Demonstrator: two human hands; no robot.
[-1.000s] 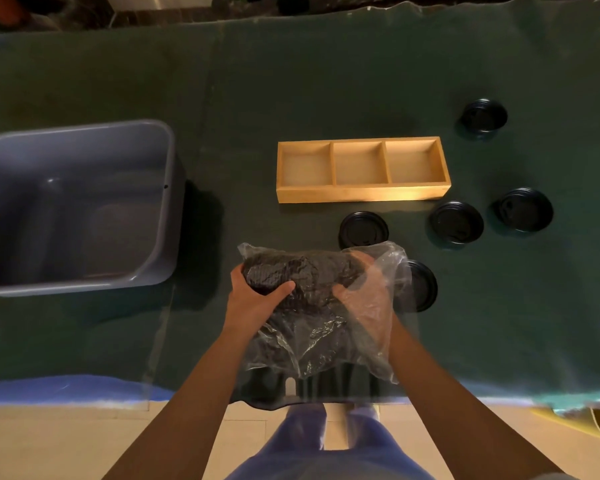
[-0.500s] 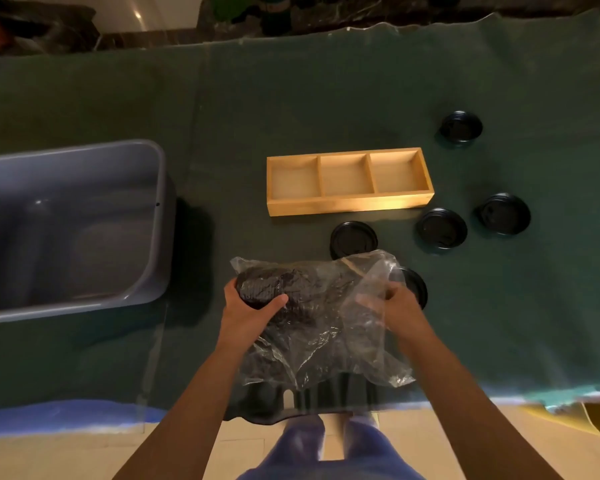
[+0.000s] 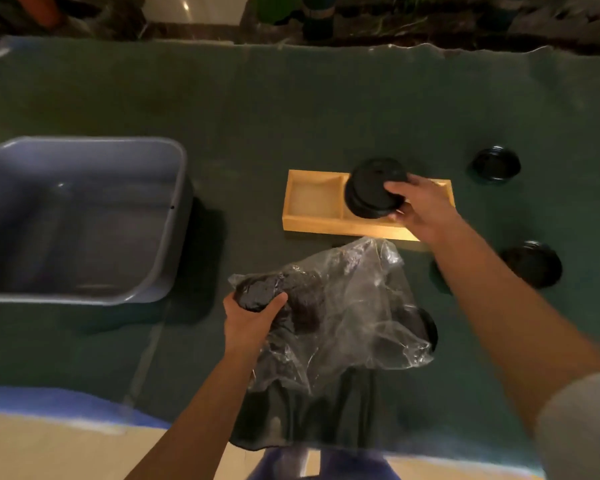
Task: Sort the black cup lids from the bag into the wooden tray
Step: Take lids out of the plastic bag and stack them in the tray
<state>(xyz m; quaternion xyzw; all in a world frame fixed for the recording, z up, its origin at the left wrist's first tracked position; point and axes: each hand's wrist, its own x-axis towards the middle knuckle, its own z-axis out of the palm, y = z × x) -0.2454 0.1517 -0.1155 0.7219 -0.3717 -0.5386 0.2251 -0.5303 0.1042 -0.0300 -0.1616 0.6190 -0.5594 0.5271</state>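
Note:
My right hand [image 3: 421, 209] grips a black cup lid [image 3: 373, 187] and holds it over the middle compartment of the wooden tray [image 3: 310, 228]. The tray's left compartment holds nothing. My left hand [image 3: 248, 318] clutches the clear plastic bag [image 3: 343, 306] near the table's front, with a dark stack of lids bunched inside it. Loose black lids lie on the cloth: one at the far right [image 3: 496, 164], one to the right [image 3: 532, 263], one partly behind my right forearm [image 3: 439, 275], one under the bag's right edge [image 3: 428, 330].
A grey plastic bin [image 3: 174, 216] stands at the left with nothing in it. The table wears a dark green cloth [image 3: 291, 109], and its front edge runs near my body. Clutter lines the far edge beyond the table.
My right hand let go of the bag, took up a black lid and moved it forward over the tray. The left hand kept hold of the bag.

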